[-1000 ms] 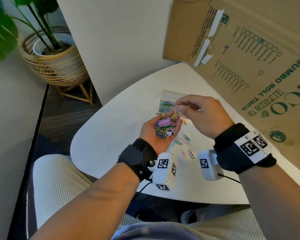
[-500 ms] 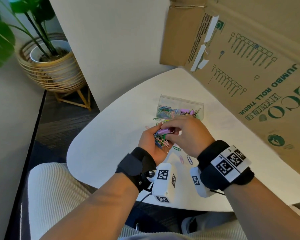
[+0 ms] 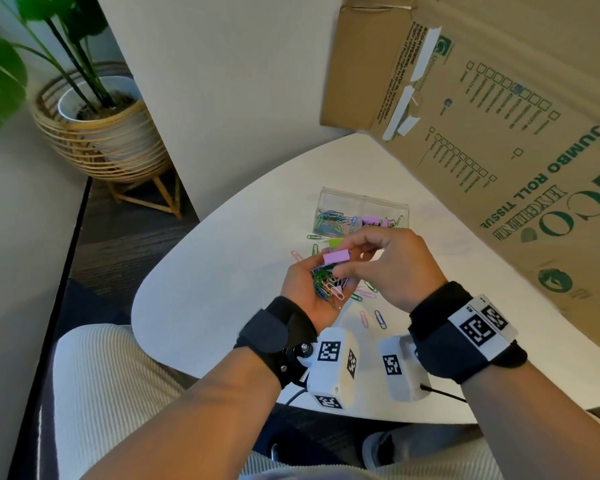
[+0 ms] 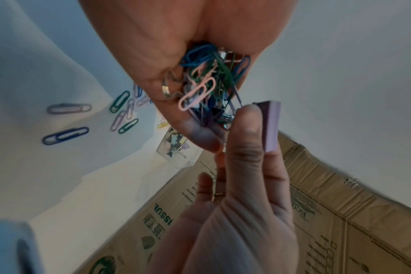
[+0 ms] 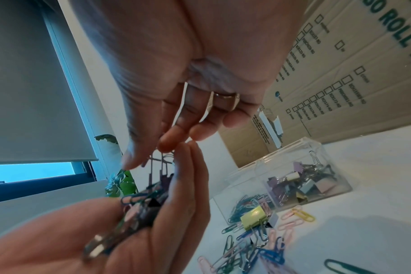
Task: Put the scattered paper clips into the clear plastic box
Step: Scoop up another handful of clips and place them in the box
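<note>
Compared with half a second ago, the right hand (image 3: 392,268) has drawn the lilac binder clip (image 3: 336,256) a little up and clear of the heap in the left hand (image 3: 312,292), where before its fingertips were buried in that heap. Its grip is now a pinch: thumb and forefinger close on the clip's wire handles, as the right wrist view shows, while the other fingers stay loosely bent. The left hand keeps its cupped grip, palm up, fingers curled round a tangle of coloured paper clips (image 4: 207,87) mixed with at least one dark binder clip. It hangs above the near part of the white desk (image 3: 222,278). The clear plastic box (image 3: 362,211) stands farther off on the desk, lid off, with two compartments: paper clips fill the left one, binder clips the right one. Loose paper clips (image 5: 253,246) and a yellow binder clip (image 5: 255,216) lie on the desk just near of the box, and a few more lie under the hands. My reading is that the person is sorting the handful, and the lilac clip is bound for the right compartment. Much remains: the handful and the scatter on the desk are not yet boxed.
</note>
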Demonstrator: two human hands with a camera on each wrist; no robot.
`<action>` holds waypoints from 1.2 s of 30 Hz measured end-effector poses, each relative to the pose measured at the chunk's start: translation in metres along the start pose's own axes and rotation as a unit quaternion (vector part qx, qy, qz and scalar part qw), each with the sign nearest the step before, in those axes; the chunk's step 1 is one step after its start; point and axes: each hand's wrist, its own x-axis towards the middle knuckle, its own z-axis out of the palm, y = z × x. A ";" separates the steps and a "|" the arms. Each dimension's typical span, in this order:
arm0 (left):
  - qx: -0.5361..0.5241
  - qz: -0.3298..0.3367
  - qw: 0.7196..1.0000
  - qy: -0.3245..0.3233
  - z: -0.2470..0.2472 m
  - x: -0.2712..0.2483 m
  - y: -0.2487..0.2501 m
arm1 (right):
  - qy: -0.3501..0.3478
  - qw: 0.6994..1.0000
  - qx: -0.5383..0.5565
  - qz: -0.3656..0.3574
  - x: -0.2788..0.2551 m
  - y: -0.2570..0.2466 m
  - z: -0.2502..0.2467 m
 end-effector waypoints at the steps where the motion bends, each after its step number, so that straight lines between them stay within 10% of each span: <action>1: -0.003 0.001 1.000 0.001 -0.001 0.001 -0.001 | -0.007 1.000 0.003 0.002 0.000 0.001 -0.001; 9: -0.042 -0.012 0.999 0.024 -0.006 0.005 0.003 | 0.080 0.991 0.107 -0.012 0.002 -0.001 -0.010; 24: -0.050 -0.020 0.998 0.029 -0.018 0.004 0.004 | 0.196 0.936 0.224 0.189 0.070 0.031 -0.049; 31: -0.040 0.001 0.998 0.044 -0.014 0.003 0.007 | 0.152 0.964 0.125 0.179 0.062 0.013 -0.034; 36: -0.026 0.013 0.998 0.057 -0.010 0.002 0.009 | -0.037 0.997 -0.052 0.053 0.029 -0.014 -0.004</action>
